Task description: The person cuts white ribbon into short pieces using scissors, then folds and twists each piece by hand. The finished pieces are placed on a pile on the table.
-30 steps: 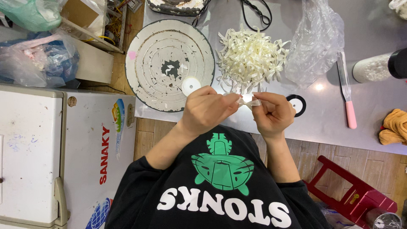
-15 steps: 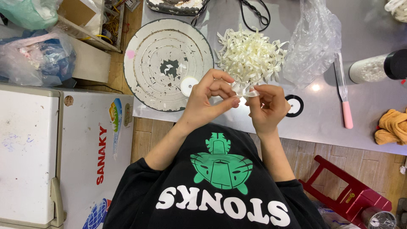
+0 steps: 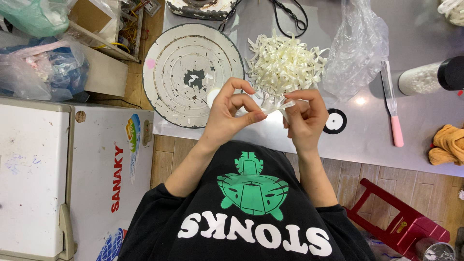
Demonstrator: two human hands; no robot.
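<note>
My left hand (image 3: 231, 112) and my right hand (image 3: 303, 115) are raised close together above the front edge of the steel table (image 3: 425, 140), each pinching one end of a short cream ribbon strip (image 3: 276, 104). The strip is bent between my fingertips. Just behind my hands lies a loose pile of cream ribbon strips (image 3: 284, 65). A round white turntable (image 3: 180, 58) with flaking paint sits to the left of the pile, partly behind my left hand.
A clear plastic bag (image 3: 360, 48) lies right of the pile. A pink-handled spatula (image 3: 392, 108), a small black tape roll (image 3: 335, 121), a jar with a black lid (image 3: 430, 77) and an orange cloth (image 3: 447, 145) are at the right. A white chest freezer (image 3: 58, 179) stands left, a red stool (image 3: 401, 222) below right.
My hands have lifted a little and turned, folding the ribbon strip between the fingertips. The pile and turntable have stayed where they were.
</note>
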